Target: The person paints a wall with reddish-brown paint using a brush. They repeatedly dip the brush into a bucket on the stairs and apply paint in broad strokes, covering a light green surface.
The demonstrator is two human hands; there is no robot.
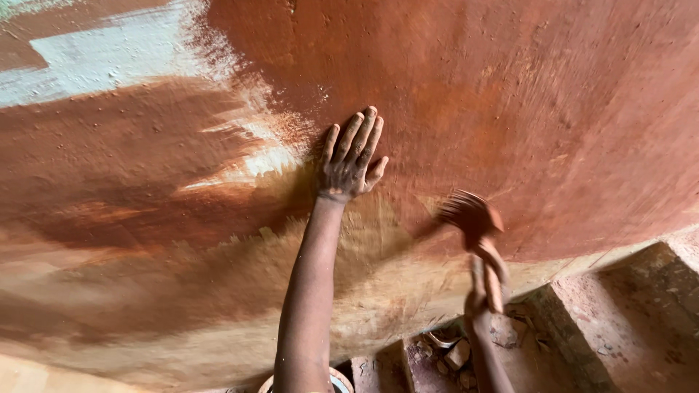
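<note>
So we've got our left hand (pixel 349 156) flat on the wall (pixel 510 94), fingers spread wide on the wet red-brown coat. Our right hand (pixel 484 287) grips one brush (pixel 470 215), blurred, bristles just at the wall, low and to the right of the left hand. One pale unpainted patch (pixel 109 62) sits upper left. Rubble bits (pixel 455 353) lie below.
</note>
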